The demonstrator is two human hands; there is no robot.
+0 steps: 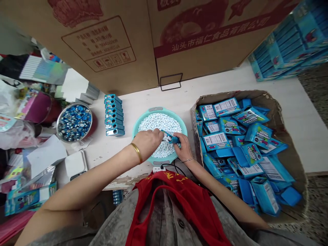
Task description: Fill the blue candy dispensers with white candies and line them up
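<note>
My right hand (183, 147) grips a small blue candy box (174, 138) tilted above a turquoise basin (136, 119). White pellet candies (159, 120) fill much of the basin, and some show at the box's opening. My left hand (148, 143) is closed right beside that opening, its fingers bunched together. Whatever those fingers hold is hidden from view. Left of the basin stands a row of several blue boxes (114, 116), each with a dark round hole on top. A metal bowl (58, 127) farther left contains many blue and silver round pieces (74, 122).
On the right, a cut-down carton (303, 181) is heaped with blue boxes. A large cardboard box (138, 78) walls off the back, with a black wire stand (171, 82) before it. Stacked blue packs (289, 48) lie back right. A power strip (159, 169) with cables touches the front area.
</note>
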